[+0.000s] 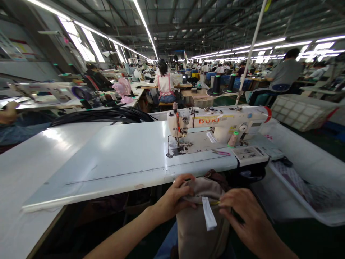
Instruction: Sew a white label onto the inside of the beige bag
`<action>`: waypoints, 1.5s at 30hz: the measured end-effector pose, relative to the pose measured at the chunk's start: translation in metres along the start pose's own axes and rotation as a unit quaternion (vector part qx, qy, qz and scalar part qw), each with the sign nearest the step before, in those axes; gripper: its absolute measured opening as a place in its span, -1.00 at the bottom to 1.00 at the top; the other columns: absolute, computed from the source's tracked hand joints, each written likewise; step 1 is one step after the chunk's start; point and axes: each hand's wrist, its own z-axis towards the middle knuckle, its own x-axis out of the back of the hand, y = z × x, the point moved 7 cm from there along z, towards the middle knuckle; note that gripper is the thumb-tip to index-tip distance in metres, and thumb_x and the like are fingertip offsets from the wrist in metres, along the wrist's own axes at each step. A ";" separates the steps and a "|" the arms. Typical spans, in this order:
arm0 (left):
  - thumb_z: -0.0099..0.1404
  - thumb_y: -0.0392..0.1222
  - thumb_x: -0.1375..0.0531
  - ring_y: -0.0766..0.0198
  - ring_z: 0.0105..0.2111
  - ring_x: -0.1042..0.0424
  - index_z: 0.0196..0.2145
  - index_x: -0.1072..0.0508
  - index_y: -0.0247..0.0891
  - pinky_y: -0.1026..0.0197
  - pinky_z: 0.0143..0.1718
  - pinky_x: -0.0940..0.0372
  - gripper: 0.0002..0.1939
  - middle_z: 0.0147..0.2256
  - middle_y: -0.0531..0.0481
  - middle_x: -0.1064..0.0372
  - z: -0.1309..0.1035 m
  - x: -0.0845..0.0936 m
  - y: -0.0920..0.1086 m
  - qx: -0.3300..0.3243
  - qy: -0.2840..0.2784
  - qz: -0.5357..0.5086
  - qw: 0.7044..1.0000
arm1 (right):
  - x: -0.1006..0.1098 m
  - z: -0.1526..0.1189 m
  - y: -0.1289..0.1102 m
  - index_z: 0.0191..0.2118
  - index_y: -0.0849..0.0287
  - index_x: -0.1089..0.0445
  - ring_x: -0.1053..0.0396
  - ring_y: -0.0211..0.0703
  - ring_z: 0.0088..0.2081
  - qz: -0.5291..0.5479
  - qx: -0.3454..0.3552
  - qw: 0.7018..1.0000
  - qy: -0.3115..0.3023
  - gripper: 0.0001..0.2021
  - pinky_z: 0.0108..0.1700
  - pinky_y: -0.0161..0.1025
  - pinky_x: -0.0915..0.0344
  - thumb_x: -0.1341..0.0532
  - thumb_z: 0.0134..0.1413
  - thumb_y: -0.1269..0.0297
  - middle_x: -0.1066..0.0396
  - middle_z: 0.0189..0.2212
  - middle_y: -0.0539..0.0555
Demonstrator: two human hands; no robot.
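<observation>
A taupe garment (199,230) hangs over my lap, below the front edge of the sewing table. My left hand (180,194) pinches its upper edge at the left, thumb below and fingers over the cloth. At the right end of the same edge, my right hand (239,208) grips the fabric between thumb and fingers. A white label strip (209,214) dangles from the edge between both hands. Beside it runs a short yellow line (214,203). Darker brown cloth (215,175) bunches behind the edge.
The sewing machine (215,120) stands on the white table (118,154). Near it lie pink-handled snips (221,153), a thread cone (233,139) and another white label (211,137). A white bin (299,201) with cloth stands at the right. Co-workers sit beyond; one person's hand (9,113) shows far left.
</observation>
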 end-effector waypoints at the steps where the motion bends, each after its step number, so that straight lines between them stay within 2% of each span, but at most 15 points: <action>1: 0.21 -0.11 -0.25 0.12 0.00 -0.25 -0.28 -0.36 -0.24 0.11 0.04 -0.23 -0.80 0.07 -0.15 -0.12 0.001 0.000 0.001 -0.010 0.004 -0.002 1.000 | -0.008 0.004 -0.004 -0.17 0.02 -0.33 -0.32 -0.16 -0.12 0.002 0.017 0.999 -0.034 -0.74 -0.03 -0.18 -0.12 -0.24 0.04 0.49 -0.44 -0.22 -0.04; 5: 0.27 -0.20 -0.20 0.17 0.00 -0.25 -0.19 -0.35 -0.22 0.12 0.04 -0.20 -0.84 -0.05 -0.12 -0.25 0.003 0.000 0.006 -0.066 0.016 0.011 0.998 | -0.032 0.013 -0.002 -0.13 0.03 -0.34 -0.31 -0.16 -0.17 0.016 0.005 0.997 -0.071 -0.72 -0.09 -0.17 -0.07 -0.29 0.03 0.43 -0.44 -0.23 -0.06; 8: 0.32 -0.28 -0.13 0.19 -0.04 -0.25 -0.05 -0.37 -0.17 0.09 0.03 -0.17 -0.77 -0.11 -0.08 -0.29 0.006 -0.003 0.011 -0.106 -0.010 0.057 0.993 | -0.038 0.014 0.001 -0.09 0.07 -0.32 -0.30 -0.15 -0.22 0.010 0.018 0.998 -0.066 -0.73 -0.09 -0.13 -0.02 -0.25 0.07 0.43 -0.44 -0.27 -0.04; 11: 0.34 -0.24 -0.11 0.19 -0.06 -0.24 -0.04 -0.39 -0.18 0.11 0.02 -0.17 -0.76 -0.14 -0.08 -0.31 0.010 -0.006 0.012 -0.097 -0.045 0.078 0.991 | -0.041 0.016 0.000 -0.12 0.09 -0.34 -0.28 -0.13 -0.25 -0.004 0.032 0.997 -0.072 -0.79 -0.11 -0.10 0.01 -0.21 0.11 0.41 -0.41 -0.32 -0.01; 14: 0.34 -0.21 -0.11 0.18 -0.09 -0.23 -0.10 -0.42 -0.19 0.11 -0.03 -0.23 -0.80 -0.19 -0.08 -0.27 0.011 -0.009 0.015 -0.084 -0.060 0.105 0.989 | -0.046 0.018 0.001 -0.33 0.13 -0.37 -0.26 -0.14 -0.26 -0.006 0.023 0.996 -0.087 -0.96 -0.12 -0.10 0.00 -0.19 0.13 0.39 -0.37 -0.38 0.00; 17: 0.33 -0.23 -0.12 0.15 -0.07 -0.20 -0.15 -0.40 -0.24 0.12 -0.07 -0.27 -0.85 -0.12 -0.11 -0.18 0.006 -0.010 0.015 -0.066 -0.037 0.156 0.985 | -0.042 0.017 -0.003 -0.43 0.18 -0.33 -0.27 -0.14 -0.28 -0.016 0.047 0.998 -0.048 -0.87 -0.09 -0.08 -0.02 -0.15 0.15 0.42 -0.38 -0.42 0.00; 19: 0.35 -0.31 -0.07 0.12 0.00 -0.15 -0.15 -0.37 -0.26 0.10 -0.02 -0.24 -0.86 -0.05 -0.13 -0.16 0.002 -0.010 0.016 -0.073 -0.023 0.194 0.978 | -0.038 0.013 -0.004 -0.38 0.18 -0.35 -0.29 -0.15 -0.30 -0.013 0.074 0.997 -0.029 -0.84 -0.08 -0.06 -0.04 -0.07 0.19 0.44 -0.39 -0.43 0.00; 21: 0.38 -0.35 -0.01 0.14 0.00 -0.13 -0.13 -0.36 -0.25 0.08 0.03 -0.19 -0.82 -0.06 -0.10 -0.22 -0.002 -0.013 0.019 -0.103 -0.024 0.218 0.970 | -0.039 0.011 0.002 -0.21 0.17 -0.37 -0.33 -0.17 -0.27 0.025 0.054 0.996 -0.062 -0.80 -0.09 -0.10 -0.12 -0.01 0.23 0.46 -0.44 -0.37 0.02; 23: 0.39 -0.32 0.00 0.17 -0.06 -0.17 -0.11 -0.36 -0.26 0.06 0.04 -0.15 -0.81 -0.12 -0.08 -0.31 -0.003 -0.015 0.024 -0.139 -0.025 0.231 0.963 | -0.041 0.013 0.015 -0.05 0.15 -0.33 -0.37 -0.19 -0.22 0.063 -0.015 0.992 -0.110 -0.76 -0.14 -0.18 -0.22 -0.02 0.24 0.45 -0.46 -0.27 0.04; 25: 0.40 -0.29 0.00 0.19 -0.11 -0.20 -0.10 -0.36 -0.26 0.03 0.04 -0.12 -0.81 -0.17 -0.06 -0.37 -0.002 -0.015 0.029 -0.165 -0.012 0.247 0.955 | -0.045 0.019 0.025 -0.05 0.12 -0.35 -0.40 -0.18 -0.20 0.057 -0.075 0.983 -0.158 -0.77 -0.18 -0.22 -0.28 -0.10 0.20 0.42 -0.46 -0.23 0.03; 27: 0.40 -0.28 0.00 0.20 -0.14 -0.22 -0.12 -0.38 -0.25 0.02 0.05 -0.09 -0.81 -0.20 -0.04 -0.40 -0.001 -0.015 0.033 -0.171 0.001 0.259 0.951 | -0.052 0.028 0.028 -0.15 0.10 -0.41 -0.41 -0.11 -0.22 -0.001 -0.090 0.973 -0.212 -0.82 -0.20 -0.16 -0.31 -0.20 0.11 0.40 -0.45 -0.22 0.03; 32: 0.42 -0.26 0.03 0.20 -0.16 -0.20 -0.03 -0.36 -0.17 0.06 0.04 -0.06 -0.74 -0.23 -0.01 -0.38 0.002 -0.014 0.033 -0.138 -0.032 0.244 0.959 | -0.065 0.047 0.017 -0.27 0.13 -0.47 -0.41 -0.03 -0.22 -0.102 0.005 0.951 -0.292 -0.89 -0.21 -0.11 -0.33 -0.30 0.01 0.37 -0.46 -0.30 0.03; 37: 0.41 -0.26 0.03 0.19 -0.18 -0.18 0.03 -0.34 -0.06 0.05 -0.02 -0.05 -0.70 -0.22 0.00 -0.33 0.006 -0.017 0.027 -0.099 -0.083 0.254 0.958 | -0.070 0.048 0.014 -0.34 0.18 -0.44 -0.40 -0.07 -0.29 -0.123 0.055 0.955 -0.265 -0.87 -0.29 -0.16 -0.27 -0.35 -0.06 0.33 -0.46 -0.36 0.03; 42: 0.40 -0.27 0.00 0.19 -0.17 -0.16 -0.04 -0.38 -0.04 0.04 -0.05 -0.03 -0.73 -0.21 0.02 -0.31 0.010 -0.017 0.027 -0.084 -0.073 0.262 0.959 | -0.076 0.042 0.010 -0.38 0.17 -0.39 -0.39 -0.10 -0.29 -0.135 0.115 0.956 -0.235 -0.95 -0.32 -0.15 -0.19 -0.26 0.06 0.34 -0.43 -0.38 -0.01; 45: 0.40 -0.26 -0.01 0.19 -0.17 -0.16 -0.08 -0.40 -0.07 0.05 -0.05 -0.03 -0.76 -0.21 0.02 -0.32 0.008 -0.016 0.030 -0.097 -0.060 0.261 0.959 | -0.075 0.042 0.013 -0.27 0.14 -0.39 -0.40 -0.11 -0.27 -0.112 0.092 0.961 -0.234 -0.80 -0.30 -0.17 -0.22 -0.35 -0.05 0.26 -0.44 -0.32 -0.02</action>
